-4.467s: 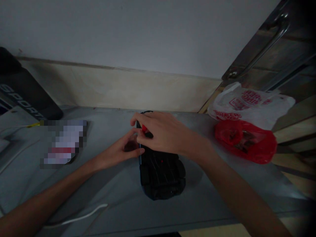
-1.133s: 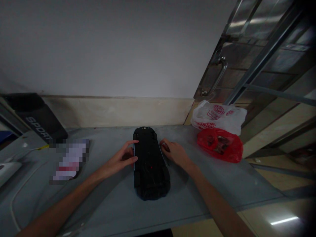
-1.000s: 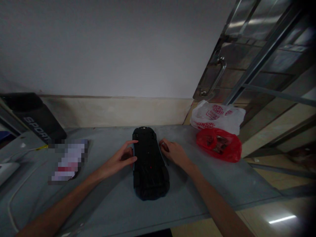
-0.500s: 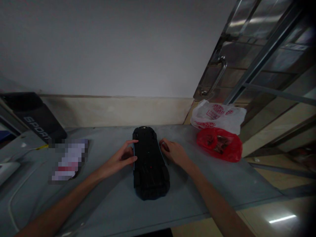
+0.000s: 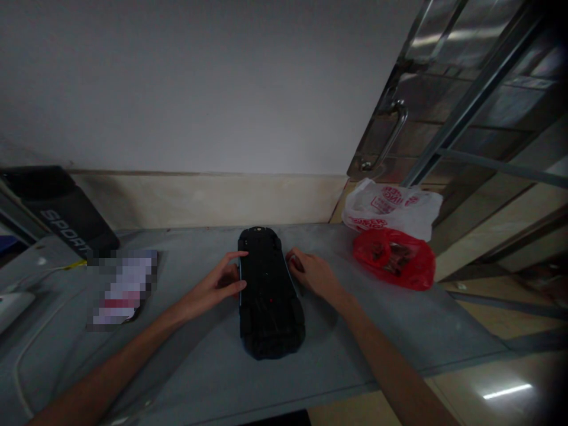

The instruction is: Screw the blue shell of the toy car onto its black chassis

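A toy car (image 5: 266, 284) lies upside down on the grey table, its black underside facing up and a thin strip of blue body showing along the left edge. My left hand (image 5: 222, 278) grips the car's left side, thumb and forefinger resting on the edge of the underside; the other fingers are partly hidden. Close against the car's right side, my right hand (image 5: 314, 272) is closed with its fingers curled together. What those fingers hold, if anything, is hidden. A tiny red spot shows on the underside.
A red plastic bag (image 5: 394, 259) and a white printed bag (image 5: 393, 207) sit at the right. To the left are a blurred-out flat item (image 5: 126, 290), a black box marked SPORT (image 5: 62, 213) and a white cable (image 5: 26, 355). A wall rises behind the table (image 5: 190, 367).
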`<state>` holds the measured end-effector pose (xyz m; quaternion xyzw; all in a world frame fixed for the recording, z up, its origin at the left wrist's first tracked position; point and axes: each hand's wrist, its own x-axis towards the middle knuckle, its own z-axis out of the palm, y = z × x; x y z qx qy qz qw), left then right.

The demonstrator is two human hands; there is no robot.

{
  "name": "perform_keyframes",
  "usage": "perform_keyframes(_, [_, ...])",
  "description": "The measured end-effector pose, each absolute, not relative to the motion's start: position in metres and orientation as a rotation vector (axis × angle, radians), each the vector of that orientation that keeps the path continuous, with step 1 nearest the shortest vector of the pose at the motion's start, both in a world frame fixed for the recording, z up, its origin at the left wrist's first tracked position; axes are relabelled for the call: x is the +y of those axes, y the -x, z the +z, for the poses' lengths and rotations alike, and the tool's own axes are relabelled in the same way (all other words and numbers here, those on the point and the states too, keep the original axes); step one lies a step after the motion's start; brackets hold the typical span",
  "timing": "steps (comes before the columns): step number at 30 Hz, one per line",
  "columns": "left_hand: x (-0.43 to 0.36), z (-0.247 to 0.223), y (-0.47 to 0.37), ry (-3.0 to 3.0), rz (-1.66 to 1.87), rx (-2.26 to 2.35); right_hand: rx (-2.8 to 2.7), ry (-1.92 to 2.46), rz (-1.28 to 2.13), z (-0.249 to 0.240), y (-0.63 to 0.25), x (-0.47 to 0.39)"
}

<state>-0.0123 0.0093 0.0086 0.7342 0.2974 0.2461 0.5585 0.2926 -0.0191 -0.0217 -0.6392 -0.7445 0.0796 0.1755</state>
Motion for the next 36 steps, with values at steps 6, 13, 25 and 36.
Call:
perform_keyframes(6, [0.0094,0.009,0.0117,-1.742,0.579,0.702,-2.116,1.8,0.204,-0.0274,-0.2943,-0.0164])
perform_keyframes(13, [0.0094,0.0101,0.0122,-1.742,0.573,0.699,-2.116,1.791,0.191,-0.024,-0.2933,-0.0185])
perform_keyframes(25, [0.0091,0.0109,0.0117,-1.749,0.57,0.707,-2.114,1.801,0.188,-0.0253,-0.2943,-0.0182])
perform_keyframes(36, [0.0081,0.011,0.0124,-1.743,0.565,0.713,-2.121,1.788,0.195,-0.0288,-0.296,-0.016])
